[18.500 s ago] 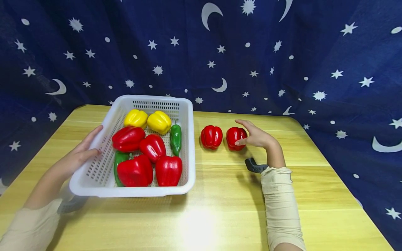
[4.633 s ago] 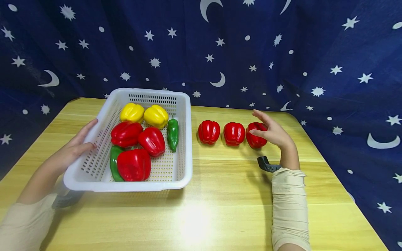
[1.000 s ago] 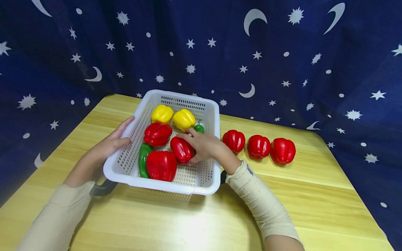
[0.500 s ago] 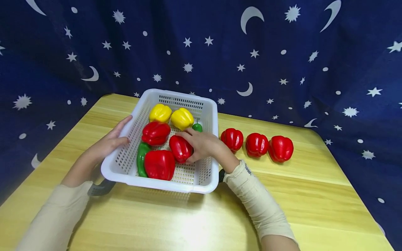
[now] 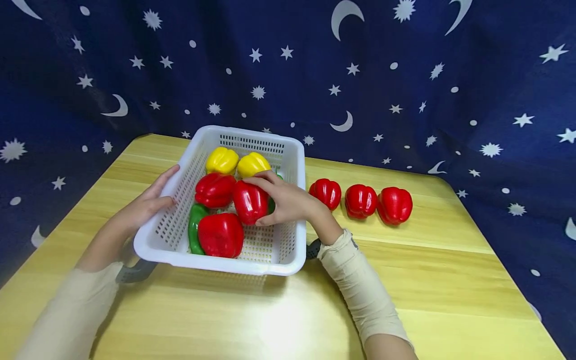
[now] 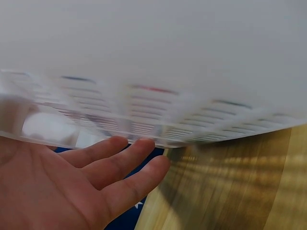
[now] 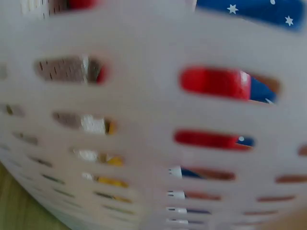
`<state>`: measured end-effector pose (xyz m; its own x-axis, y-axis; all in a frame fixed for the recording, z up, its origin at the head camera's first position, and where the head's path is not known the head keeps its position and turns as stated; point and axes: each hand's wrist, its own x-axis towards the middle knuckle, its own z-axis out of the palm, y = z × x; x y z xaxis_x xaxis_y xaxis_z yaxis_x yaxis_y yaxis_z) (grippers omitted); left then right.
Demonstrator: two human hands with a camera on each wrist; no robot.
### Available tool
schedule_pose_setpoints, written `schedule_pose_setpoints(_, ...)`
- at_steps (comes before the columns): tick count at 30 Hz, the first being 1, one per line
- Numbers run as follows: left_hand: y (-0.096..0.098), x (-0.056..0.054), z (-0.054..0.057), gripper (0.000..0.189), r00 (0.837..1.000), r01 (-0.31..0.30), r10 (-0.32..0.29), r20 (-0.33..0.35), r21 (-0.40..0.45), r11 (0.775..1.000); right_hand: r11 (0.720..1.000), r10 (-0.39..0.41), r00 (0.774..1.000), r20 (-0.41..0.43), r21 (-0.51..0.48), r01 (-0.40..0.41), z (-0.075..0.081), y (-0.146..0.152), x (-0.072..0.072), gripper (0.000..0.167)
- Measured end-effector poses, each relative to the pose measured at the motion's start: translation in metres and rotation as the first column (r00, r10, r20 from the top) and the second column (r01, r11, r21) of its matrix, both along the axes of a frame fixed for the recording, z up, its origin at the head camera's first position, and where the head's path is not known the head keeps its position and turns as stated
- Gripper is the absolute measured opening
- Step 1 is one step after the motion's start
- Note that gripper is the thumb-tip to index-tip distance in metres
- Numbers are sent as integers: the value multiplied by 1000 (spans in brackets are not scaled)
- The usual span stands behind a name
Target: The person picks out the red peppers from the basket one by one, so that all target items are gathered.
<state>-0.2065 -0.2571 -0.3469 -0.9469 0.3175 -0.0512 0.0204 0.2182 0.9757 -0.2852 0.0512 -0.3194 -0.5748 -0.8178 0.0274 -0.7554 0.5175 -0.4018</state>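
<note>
A white slotted plastic basket [image 5: 216, 267] stands left of centre, tilted toward the camera. My left hand [image 5: 139, 207] holds its left side, thumb at the rim; in the left wrist view that hand's fingers [image 6: 127, 189] extend beneath the slotted wall. Inside the basket, my right hand [image 5: 288, 200] grips a red bell pepper [image 5: 249, 202] between thumb and fingers, raised off the basket floor. Around it lie two more red bell peppers [image 5: 220, 235], two yellow bell peppers [image 5: 222, 160] and a green pepper [image 5: 195, 227]. Another green pepper is mostly hidden behind the right hand.
Three red bell peppers [image 5: 361, 201] stand in a row on the wooden table [image 5: 441, 280], right of the basket. A dark blue curtain [image 5: 288, 65] with white stars and moons hangs behind the table. In the right wrist view the basket wall [image 7: 144, 105] fills most of the picture.
Over the last second the right hand has raised the gripped red bell pepper. Earlier, one red bell pepper left the basket, and the row on the table grew from two to three.
</note>
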Motion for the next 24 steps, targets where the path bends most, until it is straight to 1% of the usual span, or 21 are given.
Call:
schedule_pose_setpoints(4, -1, -1, 0, 78, 1000, 8, -8, 6, -5, 1000, 994, 12, 999, 45, -109, -7, 2, 8, 1, 85)
schedule_pose_setpoints(9, -2, -1, 0, 79, 1000, 1, 0, 8, -28, 1000, 982, 21, 997, 78, -189, -6, 4, 19, 7, 86)
schedule_pose_setpoints(12, -3, -2, 1, 80, 1000, -7, 7, 3, -44, 999, 976, 16, 998, 68, -218, -1, 5, 27, 13, 86)
schedule_pose_setpoints(15, -5, -2, 0, 80, 1000, -10, 10, 13, -47, 999, 971, 3, 999, 43, -240, 8, 9, 39, 18, 87)
schedule_pose_setpoints(18, -6, -2, -2, 79, 1000, -2, 2, 7, -28, 1000, 960, -10, 1000, 18, -278, 15, 14, 55, 22, 87)
schedule_pose_setpoints(21, -7, -1, -4, 79, 1000, 7, -7, -1, -8, 1000, 944, -25, 1000, -7, -328, 21, 18, 73, 26, 86)
schedule_pose_setpoints(24, -8, -2, -6, 79, 1000, 12, -12, -9, 6, 1000, 936, -64, 998, -29, -348, 50, 20, 90, 29, 86)
